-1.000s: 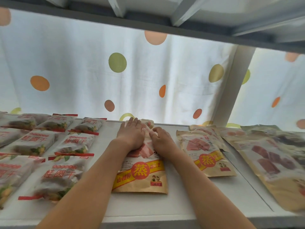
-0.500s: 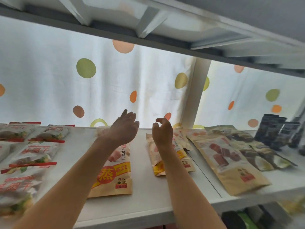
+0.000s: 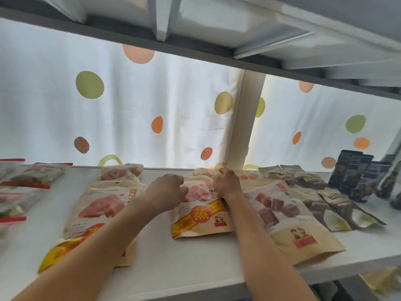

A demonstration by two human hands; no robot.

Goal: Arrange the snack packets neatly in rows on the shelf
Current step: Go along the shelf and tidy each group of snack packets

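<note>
While you lean in under the upper shelf, your white shelf runs the whole width, backed by a white curtain with coloured dots and split by a white post. At your far left lie clear packets with red strips, cut off by the frame and blurred. Next comes a large tan packet, its near end hidden under your left forearm, with another tan packet behind it at the curtain. Bare shelf shows between this one and the middle packet with the yellow band. Your left hand rests on that middle packet's upper left, fingers curled; whether it pinches the packet or only presses, you cannot tell. Your right hand is curled on its top right corner, seemingly gripping the edge, and your forearm covers the packet's right side. Just beside it lies a brown packet with dark red pieces, reaching almost to the front edge. Further right, dark packets overlap, then upright black pouches stand near the curtain. The lower level at the bottom right is too blurred to read.
</note>
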